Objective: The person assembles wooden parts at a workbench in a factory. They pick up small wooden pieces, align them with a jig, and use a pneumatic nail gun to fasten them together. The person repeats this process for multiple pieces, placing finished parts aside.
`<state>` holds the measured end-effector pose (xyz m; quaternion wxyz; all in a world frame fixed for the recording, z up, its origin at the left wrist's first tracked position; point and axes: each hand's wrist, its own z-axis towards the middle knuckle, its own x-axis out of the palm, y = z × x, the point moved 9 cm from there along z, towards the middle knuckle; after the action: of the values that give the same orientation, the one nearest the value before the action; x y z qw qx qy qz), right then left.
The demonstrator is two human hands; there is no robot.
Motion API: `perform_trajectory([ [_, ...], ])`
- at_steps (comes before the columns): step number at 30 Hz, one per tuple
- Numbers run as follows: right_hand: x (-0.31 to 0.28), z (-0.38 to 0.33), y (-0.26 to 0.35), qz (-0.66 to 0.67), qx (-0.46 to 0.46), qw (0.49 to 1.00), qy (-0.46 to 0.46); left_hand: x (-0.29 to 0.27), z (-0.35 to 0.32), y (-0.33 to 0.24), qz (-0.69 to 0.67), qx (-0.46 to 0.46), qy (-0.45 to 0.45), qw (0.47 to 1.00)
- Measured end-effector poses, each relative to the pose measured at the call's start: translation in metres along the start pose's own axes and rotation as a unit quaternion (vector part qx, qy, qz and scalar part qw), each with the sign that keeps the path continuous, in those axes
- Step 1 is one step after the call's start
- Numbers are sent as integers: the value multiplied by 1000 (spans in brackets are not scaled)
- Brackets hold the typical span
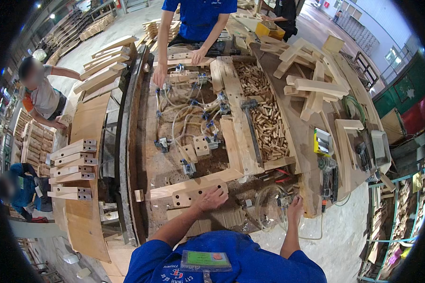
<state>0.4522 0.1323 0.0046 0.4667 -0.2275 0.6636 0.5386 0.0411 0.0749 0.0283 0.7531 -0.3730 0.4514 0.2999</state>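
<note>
My left hand [211, 200] rests on a pale wooden block [184, 197] with dark drilled holes, its fingers bent over the block's right part. The block lies against the near rail [198, 183] of a wooden frame on the workbench. At the bench's near right edge, my right hand [295, 207] is closed at a small air valve [283, 202] with clear hoses; its fingers partly hide what they grip. Inside the frame, pneumatic clamps [187, 168] and looping clear tubes surround a small drilled block [201, 146].
Opposite me, a co-worker in a blue shirt [198, 21] has both hands at the frame's far end. Many wooden dowels [269, 125] fill a trough to the right, beside a metal bar clamp [252, 129]. Wooden parts [316, 89] pile up farther right; drilled pieces [73, 172] stand at left.
</note>
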Motion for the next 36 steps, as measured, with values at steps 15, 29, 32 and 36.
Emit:
perform_trajectory([
  [15, -1, -8, 10, -9, 19, 1000, 2, -5, 0, -4, 49, 12, 10, 999],
  [29, -17, 0, 13, -40, -8, 999, -36, 3, 2, 0, 22, 4, 37, 999],
  [32, -13, 9, -4, -43, 27, 998, -30, 7, -1, 1, 22, -6, 46, 999],
  [36, -5, 8, -17, -34, 76, 996, -36, -5, -1, -3, 25, 2, 21, 999],
])
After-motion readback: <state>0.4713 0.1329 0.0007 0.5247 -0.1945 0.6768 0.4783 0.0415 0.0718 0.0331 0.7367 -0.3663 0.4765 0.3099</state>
